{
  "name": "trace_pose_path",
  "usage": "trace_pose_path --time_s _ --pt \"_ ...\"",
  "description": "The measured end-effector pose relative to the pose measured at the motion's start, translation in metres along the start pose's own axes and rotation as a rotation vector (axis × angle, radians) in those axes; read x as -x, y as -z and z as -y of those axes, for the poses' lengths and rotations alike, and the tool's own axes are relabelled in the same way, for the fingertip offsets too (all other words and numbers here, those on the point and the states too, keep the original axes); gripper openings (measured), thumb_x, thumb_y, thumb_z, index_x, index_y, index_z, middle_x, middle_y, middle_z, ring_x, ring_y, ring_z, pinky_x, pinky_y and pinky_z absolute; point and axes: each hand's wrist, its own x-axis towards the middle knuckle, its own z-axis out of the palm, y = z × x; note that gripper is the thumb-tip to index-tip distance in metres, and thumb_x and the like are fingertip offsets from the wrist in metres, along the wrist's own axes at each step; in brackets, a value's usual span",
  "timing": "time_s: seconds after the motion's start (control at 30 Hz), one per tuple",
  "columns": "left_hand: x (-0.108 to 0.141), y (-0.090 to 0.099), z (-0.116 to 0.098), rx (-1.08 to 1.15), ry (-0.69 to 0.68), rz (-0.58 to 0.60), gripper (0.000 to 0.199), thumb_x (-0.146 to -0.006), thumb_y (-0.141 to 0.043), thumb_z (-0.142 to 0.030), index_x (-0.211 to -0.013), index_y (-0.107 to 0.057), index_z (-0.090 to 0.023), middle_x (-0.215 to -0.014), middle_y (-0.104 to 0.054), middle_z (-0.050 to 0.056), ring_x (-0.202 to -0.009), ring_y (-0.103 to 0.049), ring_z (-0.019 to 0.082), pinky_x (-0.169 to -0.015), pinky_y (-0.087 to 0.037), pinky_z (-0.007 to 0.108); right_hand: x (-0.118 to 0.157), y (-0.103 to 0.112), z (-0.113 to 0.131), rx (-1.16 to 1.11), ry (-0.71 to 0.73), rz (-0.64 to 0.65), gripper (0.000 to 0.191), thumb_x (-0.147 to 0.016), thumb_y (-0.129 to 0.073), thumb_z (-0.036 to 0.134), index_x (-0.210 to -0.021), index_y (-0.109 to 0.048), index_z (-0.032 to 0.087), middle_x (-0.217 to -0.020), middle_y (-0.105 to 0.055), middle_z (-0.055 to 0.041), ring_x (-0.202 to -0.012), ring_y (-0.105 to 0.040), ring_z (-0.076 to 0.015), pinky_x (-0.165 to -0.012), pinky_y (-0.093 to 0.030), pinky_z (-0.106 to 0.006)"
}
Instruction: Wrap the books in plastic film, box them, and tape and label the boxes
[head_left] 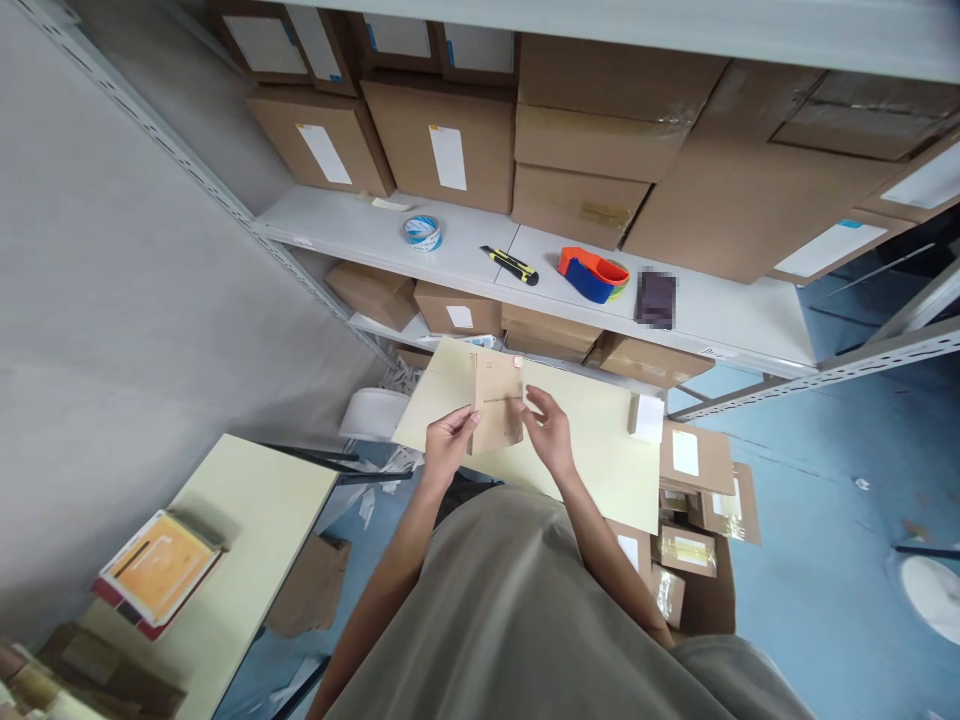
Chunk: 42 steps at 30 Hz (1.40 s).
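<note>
The left hand pinches a thin, rectangular, tan paper booklet by its left edge, thumb on the cover, a grip that likely keeps it steady and its printed face up. The right hand is loosely spread at the opposite edge, perhaps to support that side; whether its fingertips touch the paper is unclear. The booklet is over the pale-yellow, flat-topped counter, close to the body, presumably for easy viewing. A blue-and-white tape roll, a black-and-yellow box cutter and an orange-and-blue plastic tape dispenser lie along the grey metal shelf, probably for easy reach.
</note>
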Motion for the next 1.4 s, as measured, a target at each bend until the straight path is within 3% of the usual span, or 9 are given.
trace_pose_path --time_s 0.13,0.33,0.47,0.63,0.77,0.87,1.07,1.23,1.4 --pt "0.015 -0.025 0.008 -0.216 -0.113 -0.026 0.045 -0.09 -0.078 -0.052 -0.119 -0.085 -0.019 -0.115 -0.084 0.009 -0.107 -0.079 0.031 -0.099 -0.063 0.043 0.015 -0.02 0.004 -0.049 -0.019 0.125 0.062 -0.086 -0.08 0.063 -0.132 -0.074 0.022 -0.137 -0.075 -0.0116 -0.122 -0.072 -0.0298 -0.095 -0.066 -0.039" --pt "0.018 -0.027 0.002 -0.148 -0.11 0.124 0.061 -0.084 -0.086 -0.046 -0.138 -0.075 -0.018 -0.132 -0.078 0.013 -0.118 -0.076 0.03 -0.105 -0.062 0.042 0.007 -0.008 0.006 -0.024 -0.032 -0.031 0.047 -0.09 -0.072 0.065 -0.088 -0.074 0.018 -0.079 -0.075 -0.0024 -0.073 -0.065 -0.0189 -0.065 -0.053 -0.028" --pt "0.001 0.001 -0.009 -0.187 -0.155 -0.087 0.062 -0.082 -0.086 -0.055 -0.132 -0.075 -0.02 -0.141 -0.073 0.015 -0.125 -0.071 0.029 -0.105 -0.06 0.041 0.004 0.01 0.007 -0.214 -0.113 0.073 0.046 -0.087 -0.077 0.065 -0.094 -0.074 0.02 -0.086 -0.077 -0.0033 -0.074 -0.068 -0.0206 -0.067 -0.053 -0.03" --pt "-0.003 0.019 -0.007 0.023 0.166 0.186 0.06 -0.082 -0.085 -0.064 -0.115 -0.081 -0.014 -0.115 -0.082 0.014 -0.104 -0.077 0.028 -0.091 -0.061 0.035 0.012 0.017 0.006 -0.355 -0.181 0.216 0.044 -0.089 -0.079 0.063 -0.103 -0.076 0.021 -0.092 -0.08 -0.0043 -0.078 -0.073 -0.0225 -0.073 -0.057 -0.033" --pt "0.004 0.013 0.003 0.111 0.231 0.134 0.057 -0.076 -0.091 -0.059 -0.109 -0.082 -0.014 -0.099 -0.083 0.009 -0.086 -0.076 0.022 -0.074 -0.057 0.027 0.008 0.018 0.003 -0.321 -0.178 0.229 0.047 -0.088 -0.079 0.065 -0.103 -0.077 0.02 -0.092 -0.081 -0.0048 -0.078 -0.074 -0.0227 -0.073 -0.057 -0.032" --pt "0.004 0.008 0.01 0.112 0.201 0.069 0.057 -0.075 -0.092 -0.058 -0.109 -0.082 -0.014 -0.099 -0.083 0.009 -0.088 -0.077 0.023 -0.073 -0.056 0.026 0.0 0.019 -0.001 -0.212 -0.155 0.207 0.053 -0.086 -0.078 0.068 -0.106 -0.077 0.02 -0.099 -0.082 -0.0081 -0.087 -0.076 -0.0266 -0.077 -0.061 -0.036" --pt "-0.003 0.004 0.011 0.074 0.059 -0.062 0.059 -0.073 -0.093 -0.058 -0.113 -0.082 -0.015 -0.108 -0.084 0.011 -0.102 -0.078 0.027 -0.091 -0.06 0.034 0.003 0.014 -0.003 0.068 0.087 -0.094 0.057 -0.095 -0.068 0.064 -0.133 -0.074 0.022 -0.151 -0.067 -0.0145 -0.139 -0.064 -0.0327 -0.11 -0.059 -0.049" --pt "0.01 -0.014 0.003 -0.054 -0.063 -0.09 0.052 -0.081 -0.087 -0.052 -0.119 -0.082 -0.016 -0.119 -0.083 0.012 -0.109 -0.079 0.03 -0.101 -0.061 0.043 0.032 -0.012 0.015 0.021 0.032 0.113 0.054 -0.094 -0.073 0.06 -0.137 -0.074 0.026 -0.137 -0.077 -0.0099 -0.118 -0.076 -0.031 -0.101 -0.064 -0.047" --pt "0.036 -0.034 0.002 -0.284 -0.227 -0.033 0.042 -0.085 -0.085 -0.042 -0.124 -0.082 -0.027 -0.126 -0.081 0.007 -0.112 -0.079 0.03 -0.104 -0.063 0.046 0.038 -0.027 0.021 0.02 -0.004 -0.028 0.051 -0.089 -0.076 0.063 -0.119 -0.077 0.021 -0.112 -0.082 -0.0091 -0.098 -0.076 -0.0279 -0.086 -0.062 -0.039"
